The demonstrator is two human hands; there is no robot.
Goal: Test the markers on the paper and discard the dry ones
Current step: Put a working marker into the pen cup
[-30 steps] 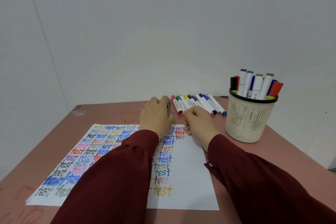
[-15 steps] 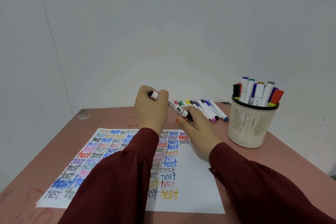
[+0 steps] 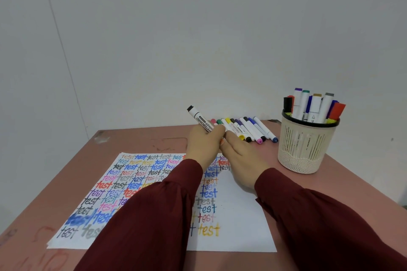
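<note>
Left hand [image 3: 203,145] is curled in a fist round a whiteboard marker [image 3: 201,122] and holds it in the air over the table [image 3: 132,141], just past the far edge of the paper [image 3: 242,215]. The marker's long axis slants. Its black-tipped end rises out of the fist toward the far left corner, and its lower end points near and right, buried between the two hands. Right hand [image 3: 240,156] lies just beside the left, its fingers fairly straight and their tips against that hidden end. Whether they pinch a cap there cannot be told.

The next move is probably uncapping, a pull along that slant toward the right. The right hand is the nearer one for it.

A row of loose markers [image 3: 248,130] lies along the far edge behind the hands. A slatted pen holder [image 3: 306,149] full of markers stands toward the far right corner.
</note>
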